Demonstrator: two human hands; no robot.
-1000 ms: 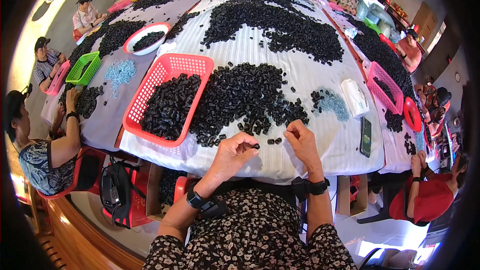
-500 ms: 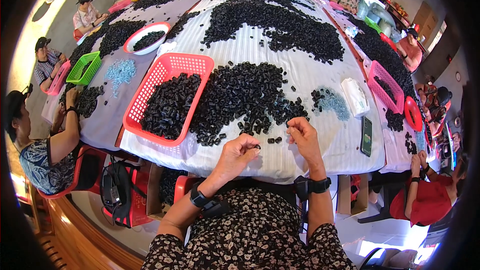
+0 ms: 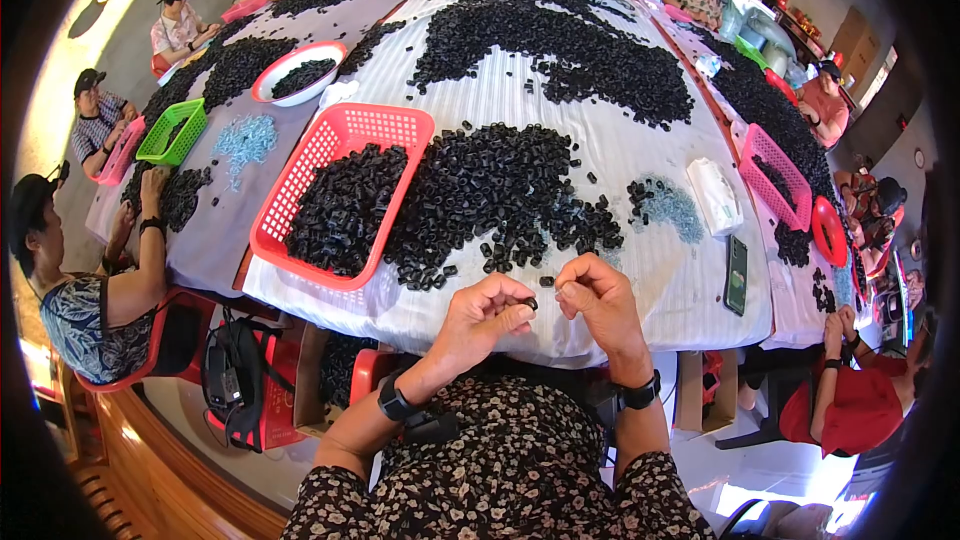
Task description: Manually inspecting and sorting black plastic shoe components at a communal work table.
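My left hand (image 3: pixel 487 315) pinches a small black tubular part (image 3: pixel 530 304) between thumb and fingertips, just over the table's near edge. Close by on its right, my right hand (image 3: pixel 603 302) has thumb and forefinger pressed together; whatever lies between them is too small to make out. The two sets of fingertips are a short gap apart. Beyond them spreads a heap of the same black parts (image 3: pixel 490 185), with a few loose ones at its near side. A red-pink plastic basket (image 3: pixel 428 130) of black parts stands to the left of the heap.
Small translucent pieces (image 3: pixel 676 215) lie right of the heap, near a white soft packet (image 3: pixel 713 195) and a dark phone (image 3: pixel 736 277). A larger black heap (image 3: pixel 560 50) covers the far table. A green basket (image 3: pixel 172 145) and white basin (image 3: pixel 297 80) stand left. Other people sit around.
My right hand has moved left and down from the heap's near edge toward my left hand. My left hand has shifted slightly right, still pinching the black part.
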